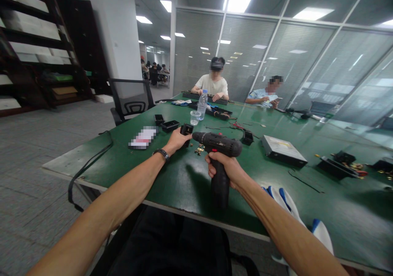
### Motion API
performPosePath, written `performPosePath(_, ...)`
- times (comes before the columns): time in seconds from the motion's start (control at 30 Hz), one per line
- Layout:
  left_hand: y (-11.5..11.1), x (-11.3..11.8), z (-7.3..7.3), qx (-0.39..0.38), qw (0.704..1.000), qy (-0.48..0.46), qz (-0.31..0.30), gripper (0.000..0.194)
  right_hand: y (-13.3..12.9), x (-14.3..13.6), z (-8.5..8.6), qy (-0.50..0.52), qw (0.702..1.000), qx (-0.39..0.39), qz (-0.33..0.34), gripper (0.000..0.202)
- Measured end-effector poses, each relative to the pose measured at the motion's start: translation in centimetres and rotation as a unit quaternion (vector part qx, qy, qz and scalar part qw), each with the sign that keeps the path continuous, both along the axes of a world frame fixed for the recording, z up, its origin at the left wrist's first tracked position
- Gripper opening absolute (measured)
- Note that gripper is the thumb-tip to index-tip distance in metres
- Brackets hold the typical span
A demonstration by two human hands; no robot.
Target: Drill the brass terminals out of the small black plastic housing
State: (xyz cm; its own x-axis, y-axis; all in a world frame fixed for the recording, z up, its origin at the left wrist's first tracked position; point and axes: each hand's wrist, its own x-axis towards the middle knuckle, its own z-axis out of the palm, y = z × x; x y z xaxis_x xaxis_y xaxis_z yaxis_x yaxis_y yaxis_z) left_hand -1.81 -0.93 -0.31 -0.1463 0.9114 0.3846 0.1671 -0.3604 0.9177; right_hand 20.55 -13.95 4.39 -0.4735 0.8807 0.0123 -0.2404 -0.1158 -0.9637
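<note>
My right hand [222, 167] is wrapped round the grip of a black cordless drill [219, 143], whose chuck points left. In my left hand [178, 141] is a small black plastic housing [186, 129], held upright with its open side towards the drill. The drill's front end is close to that housing; whether a bit touches it I cannot tell. Several small brass-coloured metal parts [199, 149] lie on the table just below the chuck. Two more black housings, one nearer [170, 125] and one farther [159, 119], rest left of my left hand.
On the green table [123, 173] stand a water bottle [202, 104] and a plastic cup [195, 117]. A phone [143, 137] lies left, a metal-cased drive [284, 150] right. White-and-blue gloves [288, 204] lie by my right forearm. Two people sit across; a chair [130, 98] stands left.
</note>
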Motion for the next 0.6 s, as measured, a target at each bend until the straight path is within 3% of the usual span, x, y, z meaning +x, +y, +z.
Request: performPosePath(0.6,-0.03,-0.02,0.0,0.009,1.0,0.011,-0.001,0.045,0.02,0.02,-0.1,0.002,1.0,-0.001,-0.004,0.016)
